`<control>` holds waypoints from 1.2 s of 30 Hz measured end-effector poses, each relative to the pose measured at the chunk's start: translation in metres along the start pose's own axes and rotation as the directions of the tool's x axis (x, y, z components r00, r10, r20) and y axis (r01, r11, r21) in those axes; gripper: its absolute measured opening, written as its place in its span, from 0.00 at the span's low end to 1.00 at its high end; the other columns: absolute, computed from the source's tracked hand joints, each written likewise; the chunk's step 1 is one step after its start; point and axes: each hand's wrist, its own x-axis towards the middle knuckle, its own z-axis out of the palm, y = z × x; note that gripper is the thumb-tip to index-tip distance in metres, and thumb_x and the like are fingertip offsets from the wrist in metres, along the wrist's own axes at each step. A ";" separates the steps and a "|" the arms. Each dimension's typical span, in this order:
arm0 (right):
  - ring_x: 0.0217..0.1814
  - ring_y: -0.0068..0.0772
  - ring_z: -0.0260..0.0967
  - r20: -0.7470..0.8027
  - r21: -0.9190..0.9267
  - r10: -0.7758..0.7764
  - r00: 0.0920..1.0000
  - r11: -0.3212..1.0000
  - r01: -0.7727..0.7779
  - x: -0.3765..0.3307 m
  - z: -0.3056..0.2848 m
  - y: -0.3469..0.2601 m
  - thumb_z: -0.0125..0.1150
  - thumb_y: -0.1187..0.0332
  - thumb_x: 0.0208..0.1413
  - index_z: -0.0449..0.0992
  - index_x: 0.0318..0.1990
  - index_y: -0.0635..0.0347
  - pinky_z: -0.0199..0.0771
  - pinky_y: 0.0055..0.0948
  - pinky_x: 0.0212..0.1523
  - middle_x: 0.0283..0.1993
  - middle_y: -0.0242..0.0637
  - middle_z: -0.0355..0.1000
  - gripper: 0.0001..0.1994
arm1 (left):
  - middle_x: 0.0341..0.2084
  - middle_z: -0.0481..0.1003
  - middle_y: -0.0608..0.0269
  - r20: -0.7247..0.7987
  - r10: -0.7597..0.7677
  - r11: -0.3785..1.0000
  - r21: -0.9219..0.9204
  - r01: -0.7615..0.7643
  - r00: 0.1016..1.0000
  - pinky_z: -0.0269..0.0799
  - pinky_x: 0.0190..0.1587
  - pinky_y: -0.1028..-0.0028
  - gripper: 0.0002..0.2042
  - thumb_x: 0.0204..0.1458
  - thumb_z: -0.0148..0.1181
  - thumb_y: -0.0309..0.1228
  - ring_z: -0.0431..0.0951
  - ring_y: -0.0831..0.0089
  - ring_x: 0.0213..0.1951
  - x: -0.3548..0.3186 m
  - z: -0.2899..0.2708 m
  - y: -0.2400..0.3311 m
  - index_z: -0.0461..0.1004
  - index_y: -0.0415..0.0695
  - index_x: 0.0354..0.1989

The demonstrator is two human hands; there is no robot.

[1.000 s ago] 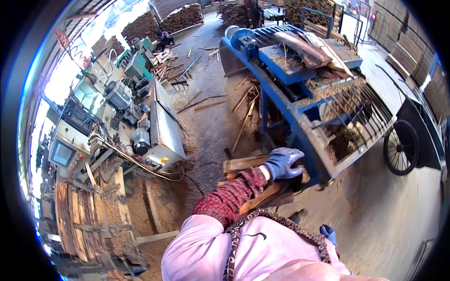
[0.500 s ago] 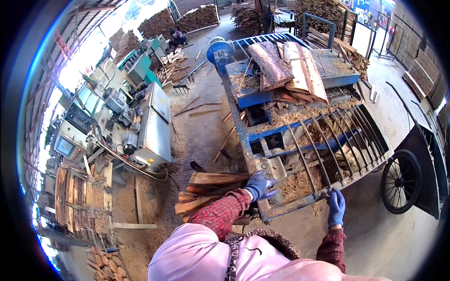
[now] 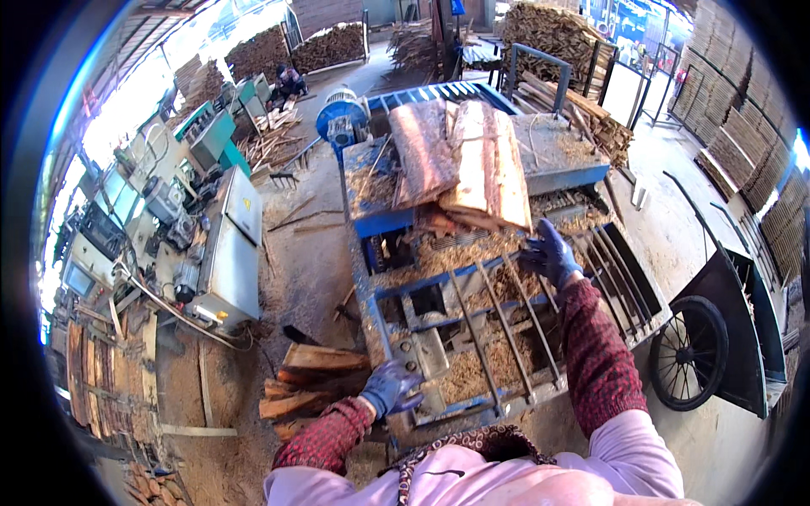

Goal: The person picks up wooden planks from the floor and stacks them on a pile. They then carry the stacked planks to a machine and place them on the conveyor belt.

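My left hand, in a blue glove, rests at the near left corner of the blue machine frame, its fingers stretched apart beside a metal plate with round buttons. Farther forward, my right hand, also gloved, reaches over the metal bars with its fingers spread and nothing in them. Just beyond its fingertips lie rough wood slabs with bark, a pale slab and a darker slab, on the machine's bed. Sawdust covers much of the frame under the bars.
Split boards are stacked left of the frame. A black cart with a spoked wheel stands at the right. A grey cabinet and other machinery line the left. A blue motor sits at the machine's far left; stacked timber stands behind.
My right hand has left the near rail and moved forward over the bars toward the slabs. My left hand stays by the near left corner. The whole view has shifted, with the machine farther left.
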 end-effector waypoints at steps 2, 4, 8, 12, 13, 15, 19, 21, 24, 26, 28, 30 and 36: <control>0.42 0.39 0.78 0.143 0.084 0.122 0.982 0.987 -0.135 0.025 0.026 -0.019 0.61 0.38 0.59 0.74 0.59 0.46 0.76 0.38 0.37 0.47 0.35 0.79 0.29 | 0.31 0.81 0.54 -0.004 0.000 0.999 0.045 0.000 1.000 0.72 0.52 0.53 0.18 0.51 0.65 0.48 0.79 0.51 0.38 -0.001 -0.003 -0.002 0.82 0.51 0.44; 0.39 0.41 0.79 0.168 0.033 0.126 0.978 0.990 -0.134 0.049 0.043 -0.023 0.63 0.38 0.57 0.78 0.55 0.45 0.78 0.40 0.33 0.46 0.32 0.80 0.27 | 0.32 0.80 0.54 -0.020 0.017 0.996 0.088 -0.015 1.000 0.73 0.52 0.54 0.18 0.50 0.66 0.47 0.79 0.52 0.38 0.004 0.002 -0.002 0.82 0.52 0.45; 0.28 0.31 0.72 0.125 -0.133 -0.031 0.992 0.990 0.048 0.066 0.033 -0.051 0.69 0.47 0.57 0.80 0.40 0.50 0.73 0.34 0.25 0.33 0.27 0.76 0.17 | 0.26 0.79 0.56 -0.017 0.000 0.979 0.202 0.003 1.000 0.74 0.51 0.54 0.17 0.48 0.67 0.46 0.79 0.53 0.34 0.006 0.002 0.004 0.83 0.52 0.43; 0.17 0.27 0.62 0.176 -0.298 -0.163 0.971 0.931 0.211 0.068 -0.053 -0.132 0.71 0.54 0.58 0.77 0.26 0.54 0.65 0.32 0.19 0.20 0.28 0.69 0.16 | 0.21 0.78 0.60 -0.066 -0.229 0.943 0.230 0.238 0.971 0.77 0.41 0.57 0.17 0.47 0.69 0.44 0.79 0.56 0.28 0.040 0.009 0.027 0.83 0.53 0.45; 0.18 0.27 0.63 0.195 -0.349 -0.121 0.973 0.919 0.184 0.056 -0.078 -0.136 0.70 0.54 0.59 0.77 0.28 0.54 0.66 0.32 0.20 0.21 0.28 0.69 0.16 | 0.20 0.78 0.62 -0.139 -0.323 0.919 0.192 0.345 0.936 0.78 0.36 0.59 0.18 0.47 0.69 0.43 0.79 0.58 0.25 0.046 0.011 0.045 0.82 0.54 0.47; 0.20 0.26 0.65 0.324 -0.516 -0.125 0.938 0.807 0.287 0.021 -0.116 -0.121 0.69 0.55 0.60 0.77 0.34 0.56 0.68 0.33 0.23 0.24 0.28 0.71 0.15 | 0.21 0.79 0.62 -0.453 -0.435 0.897 -0.142 0.418 0.778 0.77 0.28 0.62 0.23 0.49 0.70 0.43 0.78 0.58 0.21 0.091 0.012 0.096 0.79 0.54 0.54; 0.27 0.25 0.69 0.521 -0.413 -0.206 0.828 0.788 0.456 -0.084 -0.229 -0.036 0.67 0.56 0.62 0.76 0.47 0.59 0.73 0.31 0.26 0.34 0.29 0.76 0.17 | 0.52 0.64 0.52 -0.348 -0.441 0.776 -0.610 0.157 0.827 0.74 0.48 0.61 0.44 0.47 0.71 0.54 0.73 0.56 0.47 0.199 0.019 0.230 0.56 0.49 0.68; 0.27 0.23 0.68 0.417 -0.304 0.016 0.909 0.945 0.122 -0.153 -0.243 -0.017 0.67 0.57 0.62 0.76 0.48 0.59 0.71 0.28 0.26 0.34 0.28 0.76 0.16 | 0.67 0.56 0.46 -0.201 -0.385 0.724 -0.671 0.160 0.901 0.73 0.58 0.60 0.55 0.46 0.72 0.59 0.71 0.55 0.60 0.232 0.040 0.290 0.45 0.47 0.75; 0.25 0.19 0.66 0.422 -0.270 0.184 0.888 0.960 -0.071 -0.194 -0.276 0.010 0.67 0.55 0.63 0.76 0.46 0.59 0.67 0.23 0.25 0.30 0.26 0.73 0.16 | 0.76 0.49 0.44 -0.150 -0.296 0.865 -0.460 0.198 0.943 0.64 0.69 0.62 0.65 0.41 0.73 0.65 0.61 0.54 0.71 0.249 0.089 0.345 0.38 0.42 0.78; 0.23 0.18 0.64 0.461 -0.342 0.214 0.861 0.938 -0.051 -0.197 -0.289 0.014 0.65 0.53 0.63 0.76 0.40 0.59 0.64 0.22 0.24 0.27 0.25 0.71 0.17 | 0.70 0.59 0.40 -0.258 -0.329 0.920 -0.305 0.247 0.908 0.69 0.64 0.60 0.64 0.41 0.72 0.65 0.68 0.49 0.66 0.252 0.114 0.366 0.40 0.41 0.78; 0.22 0.18 0.62 0.466 -0.415 0.231 0.854 0.910 -0.020 -0.189 -0.298 0.011 0.64 0.50 0.64 0.76 0.34 0.59 0.62 0.22 0.22 0.24 0.24 0.68 0.19 | 0.56 0.71 0.40 -0.114 -0.520 0.847 -0.193 0.495 0.846 0.75 0.52 0.57 0.62 0.41 0.72 0.62 0.77 0.47 0.52 0.270 0.097 0.397 0.42 0.42 0.78; 0.21 0.20 0.63 0.475 -0.400 0.254 0.843 0.915 -0.050 -0.182 -0.297 0.006 0.64 0.49 0.64 0.77 0.35 0.58 0.63 0.23 0.21 0.24 0.25 0.68 0.19 | 0.42 0.76 0.44 -0.154 -0.649 0.759 -0.074 0.646 0.745 0.75 0.42 0.56 0.58 0.40 0.74 0.57 0.79 0.48 0.40 0.280 0.089 0.412 0.45 0.51 0.78; 0.32 0.29 0.72 0.495 -0.249 0.144 0.857 0.968 -0.019 -0.147 -0.296 -0.008 0.66 0.52 0.62 0.76 0.48 0.62 0.74 0.28 0.32 0.38 0.34 0.74 0.21 | 0.27 0.80 0.44 -0.161 -0.740 0.657 0.032 0.753 0.653 0.76 0.31 0.54 0.52 0.40 0.76 0.53 0.83 0.49 0.29 0.326 0.071 0.402 0.54 0.63 0.76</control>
